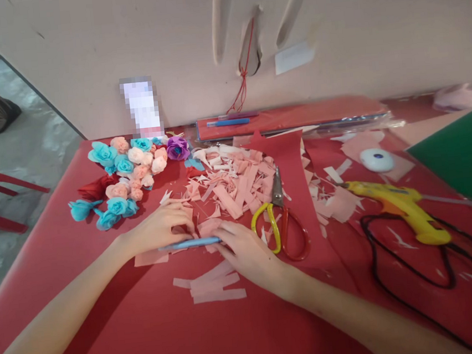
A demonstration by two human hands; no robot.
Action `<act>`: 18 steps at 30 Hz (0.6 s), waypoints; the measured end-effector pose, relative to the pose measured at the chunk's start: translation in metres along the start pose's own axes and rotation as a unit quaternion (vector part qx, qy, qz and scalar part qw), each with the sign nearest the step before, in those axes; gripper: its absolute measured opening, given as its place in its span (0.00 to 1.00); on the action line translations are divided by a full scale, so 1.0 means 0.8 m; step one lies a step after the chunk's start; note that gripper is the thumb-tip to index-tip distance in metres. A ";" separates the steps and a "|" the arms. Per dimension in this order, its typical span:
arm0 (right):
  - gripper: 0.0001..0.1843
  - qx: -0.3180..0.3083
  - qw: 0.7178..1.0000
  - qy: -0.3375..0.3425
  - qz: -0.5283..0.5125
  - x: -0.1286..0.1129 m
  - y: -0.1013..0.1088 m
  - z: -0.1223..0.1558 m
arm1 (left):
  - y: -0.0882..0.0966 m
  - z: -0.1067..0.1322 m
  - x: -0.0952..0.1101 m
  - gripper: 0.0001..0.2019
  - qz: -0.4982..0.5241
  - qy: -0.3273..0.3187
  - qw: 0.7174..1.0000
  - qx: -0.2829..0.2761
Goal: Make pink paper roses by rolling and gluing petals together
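A slim blue pen lies crosswise between my two hands, low over the red table. My right hand pinches its right end between thumb and fingers. The curled fingers of my left hand close at its left part; their exact contact is partly hidden. Pale pink paper shows between the hands just behind the pen, and another pink piece lies below my left hand. Several cut pink strips lie nearer the table's front edge. Scissors with yellow and red handles rest beyond my right hand.
Blue, pink and purple paper flowers cluster at the left back. Behind my hands is a heap of pink paper scraps. A yellow glue gun with a looping black cord lies right. A phone leans against the wall.
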State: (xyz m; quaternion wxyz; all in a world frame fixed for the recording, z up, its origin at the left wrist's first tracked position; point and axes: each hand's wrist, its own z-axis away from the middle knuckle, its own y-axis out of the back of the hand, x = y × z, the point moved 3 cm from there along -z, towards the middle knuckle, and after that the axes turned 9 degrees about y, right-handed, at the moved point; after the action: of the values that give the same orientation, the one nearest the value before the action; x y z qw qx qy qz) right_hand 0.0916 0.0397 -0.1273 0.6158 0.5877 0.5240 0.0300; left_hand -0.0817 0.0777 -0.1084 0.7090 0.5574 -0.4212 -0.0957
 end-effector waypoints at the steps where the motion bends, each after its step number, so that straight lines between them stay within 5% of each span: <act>1: 0.10 -0.001 1.000 0.000 0.000 0.000 0.000 0.000 | 0.000 0.000 0.000 0.05 0.003 0.003 1.000 0.002; 18: 0.09 0.005 0.999 0.010 0.033 0.001 -0.002 0.000 | 0.001 -0.001 0.000 0.04 -0.019 0.021 1.000 0.006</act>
State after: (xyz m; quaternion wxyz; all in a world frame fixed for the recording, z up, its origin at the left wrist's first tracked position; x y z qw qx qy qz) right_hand 0.0914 0.0394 -0.1288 0.6064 0.6073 0.5104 0.0539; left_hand -0.0814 0.0786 -0.1073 0.7122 0.5715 -0.3964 -0.0949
